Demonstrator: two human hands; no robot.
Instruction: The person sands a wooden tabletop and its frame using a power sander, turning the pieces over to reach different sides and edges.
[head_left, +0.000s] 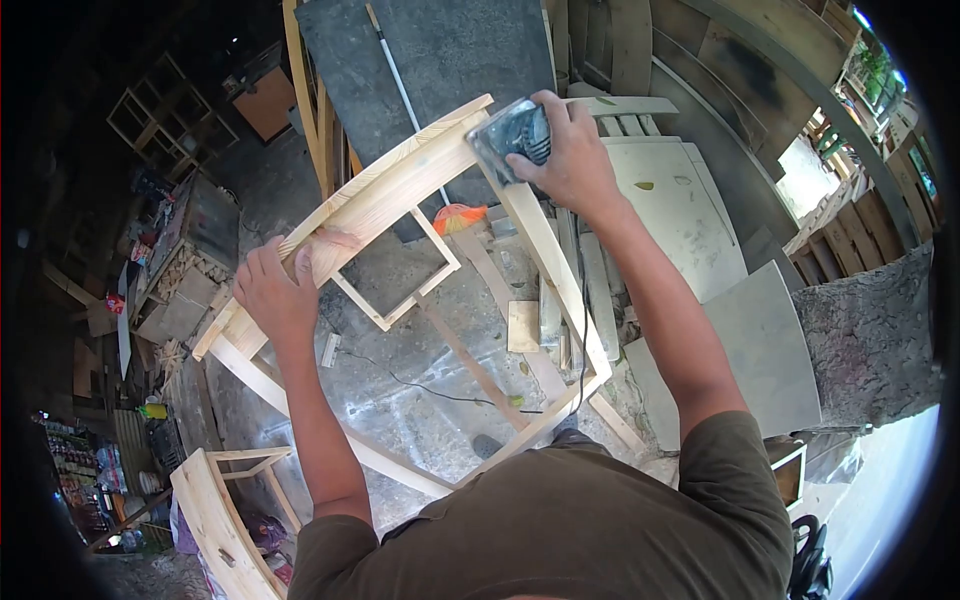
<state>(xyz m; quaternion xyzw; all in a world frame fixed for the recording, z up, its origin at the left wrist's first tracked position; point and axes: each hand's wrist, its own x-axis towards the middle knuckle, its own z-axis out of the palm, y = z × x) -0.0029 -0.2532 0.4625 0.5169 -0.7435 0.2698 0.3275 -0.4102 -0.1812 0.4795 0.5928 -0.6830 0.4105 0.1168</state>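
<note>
A pale wooden frame (405, 185) stands in front of me, with a broad top rail running from lower left to upper right and legs reaching down toward me. My right hand (575, 160) is closed around a dusty electric sander (500, 140), whose flat base rests against the upper right corner of the frame. The sander's cord (585, 340) hangs down beside the right leg. At the rail's left part, my left hand (277, 292) grips the wood, thumb on top and the other fingers over the far edge.
A small wooden rectangle frame (385, 322) shows beneath the rail. Wood strips (480, 370) and a block (522, 326) lie on the concrete floor. Behind stands a broom (400, 80) against a dark board (450, 50). Pale panels (670, 200) lean at right; a curved wooden piece (222, 530) is lower left.
</note>
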